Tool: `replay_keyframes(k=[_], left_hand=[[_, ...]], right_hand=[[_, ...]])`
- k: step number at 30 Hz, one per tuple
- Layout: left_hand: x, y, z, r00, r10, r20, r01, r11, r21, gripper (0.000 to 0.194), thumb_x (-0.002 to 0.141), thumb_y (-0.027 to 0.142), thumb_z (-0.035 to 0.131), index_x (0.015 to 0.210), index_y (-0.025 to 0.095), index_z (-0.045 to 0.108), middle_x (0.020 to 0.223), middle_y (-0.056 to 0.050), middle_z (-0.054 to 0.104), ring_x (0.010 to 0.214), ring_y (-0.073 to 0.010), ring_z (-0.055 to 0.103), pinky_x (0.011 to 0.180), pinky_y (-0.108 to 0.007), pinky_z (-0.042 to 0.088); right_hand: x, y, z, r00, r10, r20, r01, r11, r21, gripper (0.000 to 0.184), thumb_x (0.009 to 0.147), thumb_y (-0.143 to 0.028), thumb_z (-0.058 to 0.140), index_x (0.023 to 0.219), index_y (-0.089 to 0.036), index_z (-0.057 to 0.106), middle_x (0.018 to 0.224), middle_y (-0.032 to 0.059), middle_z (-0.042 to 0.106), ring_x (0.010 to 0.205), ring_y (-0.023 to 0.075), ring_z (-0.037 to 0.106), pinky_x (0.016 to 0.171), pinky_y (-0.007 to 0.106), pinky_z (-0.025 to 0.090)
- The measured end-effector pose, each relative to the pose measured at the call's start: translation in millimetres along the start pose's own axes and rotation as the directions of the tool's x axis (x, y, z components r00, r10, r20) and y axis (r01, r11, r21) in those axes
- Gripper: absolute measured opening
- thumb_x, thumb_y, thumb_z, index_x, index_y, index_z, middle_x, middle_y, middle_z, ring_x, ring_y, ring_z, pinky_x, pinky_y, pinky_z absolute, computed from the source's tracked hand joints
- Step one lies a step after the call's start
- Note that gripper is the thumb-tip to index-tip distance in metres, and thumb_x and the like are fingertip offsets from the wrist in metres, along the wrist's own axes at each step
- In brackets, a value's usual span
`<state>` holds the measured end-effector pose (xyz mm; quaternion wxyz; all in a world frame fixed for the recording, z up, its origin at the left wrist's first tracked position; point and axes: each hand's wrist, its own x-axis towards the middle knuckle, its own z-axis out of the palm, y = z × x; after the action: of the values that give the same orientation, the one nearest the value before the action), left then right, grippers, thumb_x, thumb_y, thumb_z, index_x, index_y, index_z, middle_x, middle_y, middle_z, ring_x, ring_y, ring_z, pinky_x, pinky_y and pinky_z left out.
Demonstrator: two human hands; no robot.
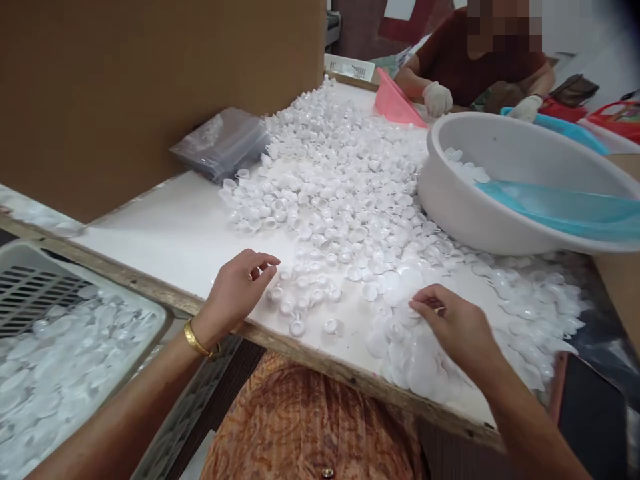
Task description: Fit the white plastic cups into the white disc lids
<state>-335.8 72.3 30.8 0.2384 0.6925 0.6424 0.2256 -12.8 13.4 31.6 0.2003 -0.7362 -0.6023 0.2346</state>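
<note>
Over the near edge of the work table, my left hand (245, 283) hovers beside a small group of white plastic caps (307, 290). Its fingers reach forward with the thumb a little apart, and nothing shows between them. My right hand (453, 323) is closed in a pinch at the edge of a thin white plastic disc (403, 287); its fingertips partly hide the contact. Beneath and in front of that hand lies a pile of translucent white discs (420, 360). A large heap of small white cup-shaped caps (340, 173) spreads across the table beyond both hands.
A grey-white basin (470, 220) stands at right, with a blue item inside. A phone (590, 413) lies at the near right corner. At lower left sits a crate (150, 293) of white pieces. A cardboard box (150, 80) rises behind. Opposite, a gloved co-worker (450, 67) sits near a pink basin (395, 100).
</note>
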Motion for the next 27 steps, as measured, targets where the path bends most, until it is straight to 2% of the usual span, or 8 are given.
replay_keyframes(k=[3,6,9,12,16,21,25,27], left_hand=[[4.3,-4.7,0.0,0.999,-0.033,0.009,0.034,0.999,-0.011,0.023,0.082,0.032,0.050,0.092,0.021,0.067,0.084,-0.002,0.060,0.073,-0.0133,0.054,0.066,-0.025,0.041],[9.0,0.7,12.7,0.999,0.036,-0.005,-0.035,0.997,0.063,0.020,0.081,0.030,0.053,0.094,0.021,0.066,0.085,-0.002,0.058,0.070,-0.0125,0.053,0.066,-0.026,0.041],[13.1,8.2,26.3,0.991,0.135,0.010,-0.134,0.970,0.202,0.021,0.082,0.029,0.054,0.097,0.021,0.066,0.088,-0.003,0.056,0.075,-0.0145,0.054,0.066,-0.026,0.040],[20.2,9.7,32.0,0.987,0.158,-0.012,-0.148,0.950,0.276,0.021,0.085,0.029,0.051,0.096,0.021,0.067,0.087,-0.004,0.056,0.080,-0.0163,0.055,0.067,-0.027,0.040],[36.7,5.8,33.9,0.989,0.142,-0.042,-0.126,0.955,0.268,0.026,0.085,0.029,0.050,0.107,0.023,0.064,0.089,-0.004,0.056,0.081,-0.0164,0.056,0.068,-0.027,0.040],[49.3,-0.1,35.2,0.994,0.089,0.064,-0.104,0.955,0.278,0.024,0.083,0.031,0.053,0.100,0.022,0.067,0.088,-0.004,0.057,0.082,-0.0183,0.056,0.066,-0.027,0.039],[45.4,-10.7,24.8,0.997,0.038,0.068,-0.054,0.967,0.250,0.026,0.083,0.031,0.051,0.102,0.021,0.066,0.091,-0.005,0.059,0.083,-0.0186,0.056,0.069,-0.028,0.040],[43.4,-14.9,18.0,0.998,0.034,0.046,-0.041,0.986,0.160,0.028,0.085,0.029,0.046,0.101,0.021,0.067,0.089,-0.005,0.061,0.085,-0.0181,0.056,0.073,-0.028,0.040]], right_hand=[[8.1,-30.2,0.3,0.994,0.065,0.083,-0.085,0.959,0.272,0.023,0.078,-0.040,0.060,0.086,-0.019,0.061,0.076,0.0030,0.064,0.067,0.0158,0.059,0.057,0.027,0.046],[20.3,-73.2,26.4,0.983,-0.042,0.176,-0.038,0.904,0.426,0.022,0.079,-0.036,0.058,0.091,-0.018,0.062,0.083,0.0044,0.065,0.071,0.0154,0.061,0.057,0.026,0.049],[38.3,-102.0,61.4,0.978,-0.173,0.117,0.090,0.855,0.511,0.014,0.078,-0.030,0.058,0.083,-0.017,0.061,0.075,0.0019,0.063,0.066,0.0139,0.060,0.059,0.027,0.051],[56.5,-111.1,85.2,0.939,-0.337,-0.069,0.338,0.864,0.374,0.006,0.078,-0.021,0.055,0.081,-0.018,0.059,0.075,0.0010,0.062,0.067,0.0140,0.059,0.065,0.029,0.050],[71.5,-112.7,99.9,0.820,-0.539,-0.191,0.565,0.817,0.119,0.008,0.081,-0.014,0.048,0.079,-0.017,0.055,0.077,0.0036,0.060,0.070,0.0152,0.057,0.066,0.029,0.047],[76.2,-113.5,113.3,0.745,-0.631,-0.219,0.642,0.766,-0.023,0.011,0.082,-0.011,0.044,0.076,-0.018,0.050,0.079,0.0061,0.060,0.072,0.0174,0.057,0.066,0.029,0.045],[77.6,-116.9,121.6,0.707,-0.672,-0.221,0.688,0.726,-0.005,0.012,0.083,-0.010,0.044,0.076,-0.018,0.049,0.081,0.0067,0.061,0.075,0.0175,0.058,0.066,0.029,0.046],[78.1,-120.5,125.8,0.686,-0.695,-0.215,0.713,0.701,0.008,0.012,0.083,-0.010,0.044,0.077,-0.018,0.049,0.082,0.0070,0.061,0.077,0.0177,0.059,0.067,0.028,0.046]])
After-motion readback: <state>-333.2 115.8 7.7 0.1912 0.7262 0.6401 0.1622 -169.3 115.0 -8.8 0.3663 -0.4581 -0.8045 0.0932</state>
